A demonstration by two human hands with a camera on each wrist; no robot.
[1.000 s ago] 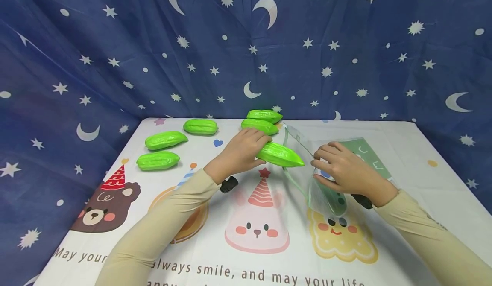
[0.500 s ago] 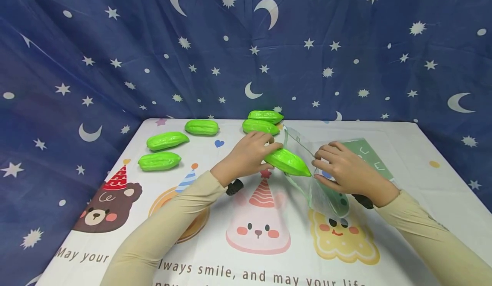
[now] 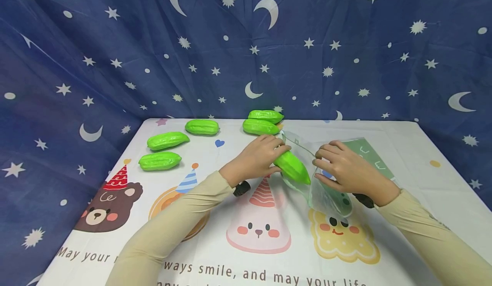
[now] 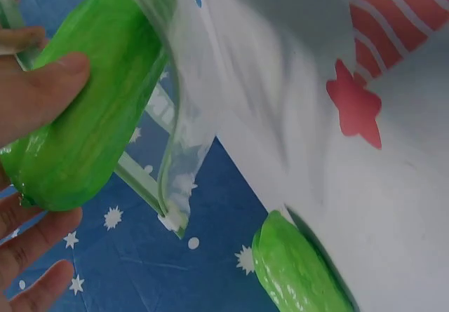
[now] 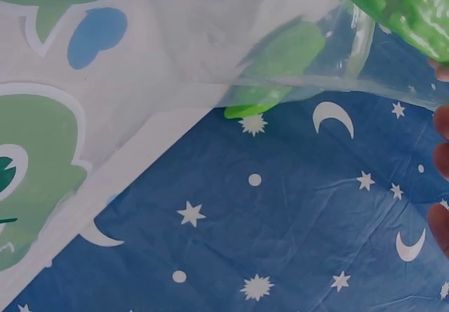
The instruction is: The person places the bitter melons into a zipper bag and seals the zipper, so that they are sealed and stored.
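Note:
My left hand (image 3: 258,156) grips a bright green ridged bitter melon (image 3: 293,167), thumb on its near side in the left wrist view. The melon's pointed end tilts down to the right, at the mouth of a clear zip bag (image 3: 326,196) with a green print. In the left wrist view, the melon (image 4: 91,102) overlaps the bag's parted rim, whose zip slider (image 4: 170,219) hangs at one corner. My right hand (image 3: 346,168) pinches the bag's edge on the right, fingers curled. The melon (image 5: 403,10) also shows at the upper right of the right wrist view, beside the clear film.
On the left of the table lie several more bitter melons (image 3: 159,161). Two others (image 3: 261,126) lie together at the back, close behind my left hand. The white printed cloth (image 3: 423,217) covers the table, and a blue starry curtain (image 3: 215,42) hangs behind it.
My left hand has moved right and slightly down with the bitter melon, whose tip has swung further downward to the bag's mouth. My right hand has hardly moved.

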